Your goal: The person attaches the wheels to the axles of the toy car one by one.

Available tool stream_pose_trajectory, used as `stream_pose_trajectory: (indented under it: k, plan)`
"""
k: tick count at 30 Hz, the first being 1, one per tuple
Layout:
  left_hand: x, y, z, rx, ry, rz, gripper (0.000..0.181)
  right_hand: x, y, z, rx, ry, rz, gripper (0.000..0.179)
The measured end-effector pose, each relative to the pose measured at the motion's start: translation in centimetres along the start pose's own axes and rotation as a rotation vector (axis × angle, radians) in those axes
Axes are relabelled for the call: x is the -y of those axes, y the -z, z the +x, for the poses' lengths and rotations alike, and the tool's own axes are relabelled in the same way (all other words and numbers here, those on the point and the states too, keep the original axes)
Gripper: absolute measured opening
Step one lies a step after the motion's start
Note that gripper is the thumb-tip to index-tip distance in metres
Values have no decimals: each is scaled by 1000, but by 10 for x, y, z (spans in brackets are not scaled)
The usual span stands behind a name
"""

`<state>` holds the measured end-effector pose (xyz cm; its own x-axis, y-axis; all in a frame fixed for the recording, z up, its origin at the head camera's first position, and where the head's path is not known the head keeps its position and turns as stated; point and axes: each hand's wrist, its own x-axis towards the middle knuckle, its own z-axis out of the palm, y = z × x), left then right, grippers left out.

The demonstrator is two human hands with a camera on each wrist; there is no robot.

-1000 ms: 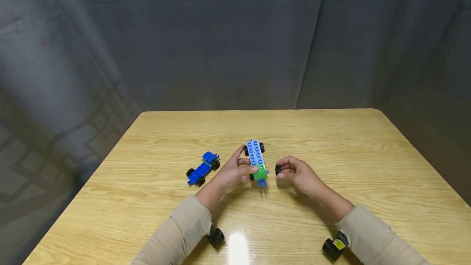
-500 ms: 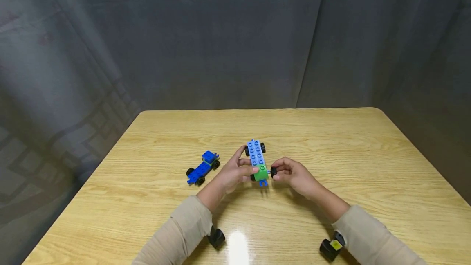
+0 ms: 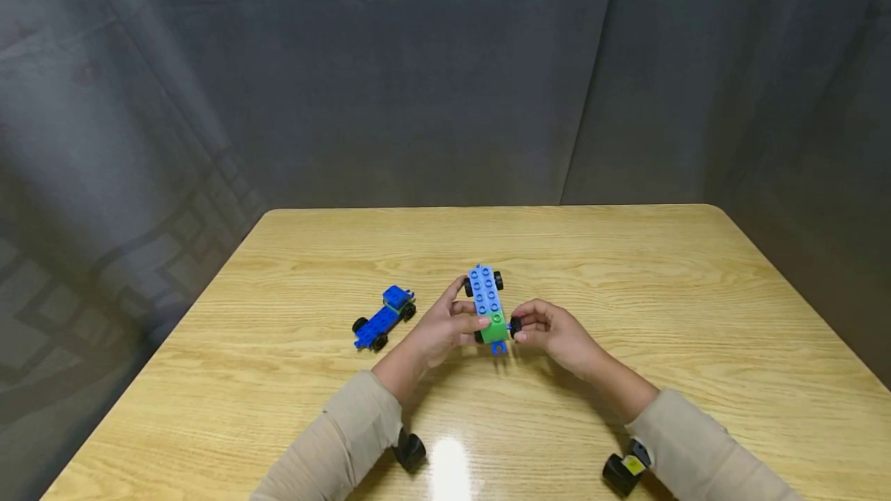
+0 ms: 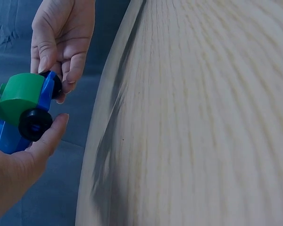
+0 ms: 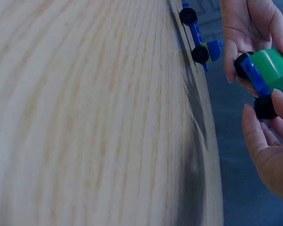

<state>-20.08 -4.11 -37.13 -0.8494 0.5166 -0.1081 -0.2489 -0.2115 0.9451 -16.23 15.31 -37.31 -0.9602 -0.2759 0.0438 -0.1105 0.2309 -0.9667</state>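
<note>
In the head view my left hand grips a toy car above the table, its light-blue studded deck facing up. A green block sits at the car's near end, beside a small blue hook. With thumb and fingers my right hand pinches a small black wheel at the end of the axle, on the car's right side near the green block. The right wrist view shows this wheel between the fingertips, close against the blue chassis. Whether it is fully seated I cannot tell.
Left of my left hand, a second toy truck, dark blue with black wheels, stands on the wooden table. Black wrist cameras hang beneath both sleeves. A grey curtain rises behind the table's far edge.
My right hand has moved left, bringing the black wheel from apart from the car up to its axle. The left hand and car have barely shifted.
</note>
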Motion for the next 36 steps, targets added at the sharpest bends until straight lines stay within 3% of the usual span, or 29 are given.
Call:
stream_pose_trajectory:
  k: [12,19,25,36]
  plan:
    - [-1,-2,-2,-15,4,49,78,-5,-10,-1,-59,11,144,30]
    - [-5,-5,-3,-8,-3,69,78,-3,-14,0,-163,51,70,27]
    - [-5,-7,-2,22,-33,33,77,2,-13,-2,-189,94,19,26]
    - [0,-5,-2,62,-37,32,76,0,-12,-3,-135,120,-79,21]
